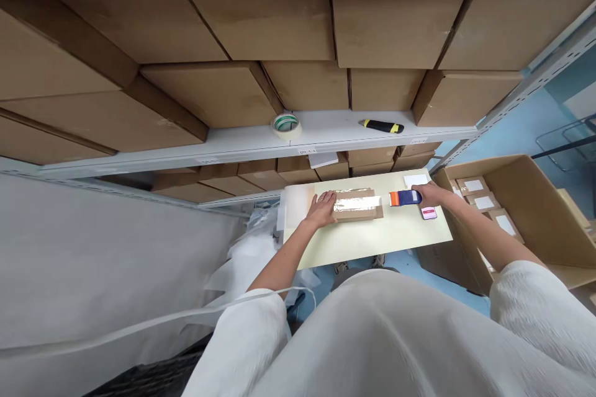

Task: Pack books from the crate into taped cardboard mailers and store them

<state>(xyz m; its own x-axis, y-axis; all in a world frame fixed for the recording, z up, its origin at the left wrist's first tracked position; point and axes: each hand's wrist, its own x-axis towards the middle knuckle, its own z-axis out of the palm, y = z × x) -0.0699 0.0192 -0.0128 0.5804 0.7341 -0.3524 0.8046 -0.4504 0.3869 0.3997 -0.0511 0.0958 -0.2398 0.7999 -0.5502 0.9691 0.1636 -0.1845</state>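
Loose white top [382, 335]; wide white sleeves [246, 341]; dark grey trousers [339, 279]; light shoes [341, 267].

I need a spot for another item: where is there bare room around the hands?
Tabletop: the strip between the parcel and the near edge. Shelf: between tape roll and cutter. Crowded: tabletop's right end, around the right hand, blue-orange tool and phone.

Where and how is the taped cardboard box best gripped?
Probably by its two long sides, near the middle, coming from above. The box lies flat on the pale board with its length running left to right, so its narrower span is front to back; the left hand rests on its left end.
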